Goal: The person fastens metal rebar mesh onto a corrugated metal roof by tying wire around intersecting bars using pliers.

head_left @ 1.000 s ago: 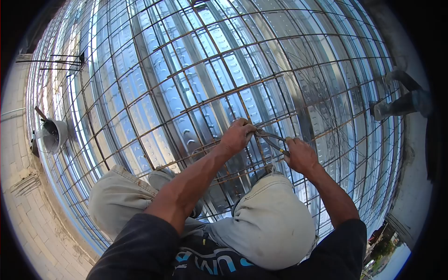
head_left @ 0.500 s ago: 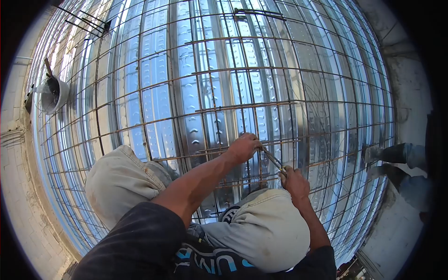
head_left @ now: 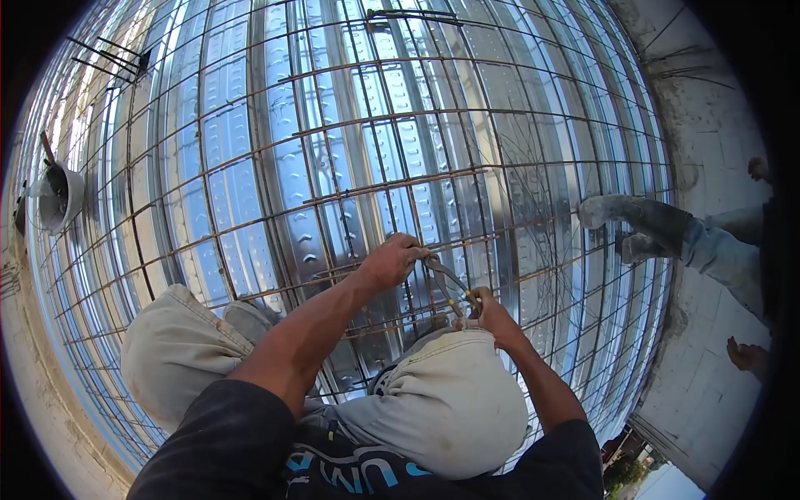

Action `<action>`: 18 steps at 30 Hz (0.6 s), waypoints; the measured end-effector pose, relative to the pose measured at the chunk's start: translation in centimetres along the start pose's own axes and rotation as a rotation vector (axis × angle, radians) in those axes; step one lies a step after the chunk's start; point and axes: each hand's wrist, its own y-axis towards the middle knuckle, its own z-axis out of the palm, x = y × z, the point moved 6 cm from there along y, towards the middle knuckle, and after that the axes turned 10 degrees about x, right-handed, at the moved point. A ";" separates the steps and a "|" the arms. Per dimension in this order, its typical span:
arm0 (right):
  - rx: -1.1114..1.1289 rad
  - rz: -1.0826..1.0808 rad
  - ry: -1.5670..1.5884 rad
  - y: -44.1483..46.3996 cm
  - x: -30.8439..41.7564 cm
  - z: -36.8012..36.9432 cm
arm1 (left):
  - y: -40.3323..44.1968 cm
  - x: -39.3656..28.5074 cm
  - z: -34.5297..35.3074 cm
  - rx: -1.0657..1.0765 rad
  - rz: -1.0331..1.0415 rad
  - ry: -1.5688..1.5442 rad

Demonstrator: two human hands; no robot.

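My right hand (head_left: 490,320) grips a pair of pincers (head_left: 452,284) by handles with yellow on them; the handles stand apart. The pincers' head points up-left, to the fingers of my left hand (head_left: 392,261). Those fingers are pinched together just above a crossing of the rebar mesh (head_left: 358,194). Whatever they pinch is too small to make out. Beneath the mesh lies shiny ribbed metal decking (head_left: 229,100). My bent knees in pale trousers frame both forearms.
At far left a white bucket (head_left: 73,202) sits on the mesh. Upright rebar ends (head_left: 107,57) stick out at upper left. Short bars (head_left: 412,15) lie at the top. Another person's booted legs (head_left: 658,223) are at right. Loose thin wires (head_left: 546,208) lie on the mesh.
The pincers' handles have spread apart. My view has turned right, so the mesh and bucket appear farther left. The other person's boots show farther onto the decking, and that person's hands have come into view.
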 end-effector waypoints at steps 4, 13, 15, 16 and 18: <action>-0.517 -0.125 -0.635 -2.2 1.0 0.0 | -0.1 -0.2 -0.1 -0.007 0.005 0.010; 0.250 0.137 0.747 0.7 -3.6 2.2 | 0.1 -0.5 -0.4 -0.022 -0.016 0.021; 0.204 0.106 0.296 1.0 -3.0 0.2 | 0.0 0.2 0.1 -0.046 0.002 0.040; 0.169 0.109 0.117 1.5 -2.5 -0.7 | 0.0 0.1 0.0 -0.043 -0.001 0.044; -0.048 0.074 -0.104 2.0 -1.7 -1.7 | 0.1 0.0 0.0 -0.025 -0.025 0.040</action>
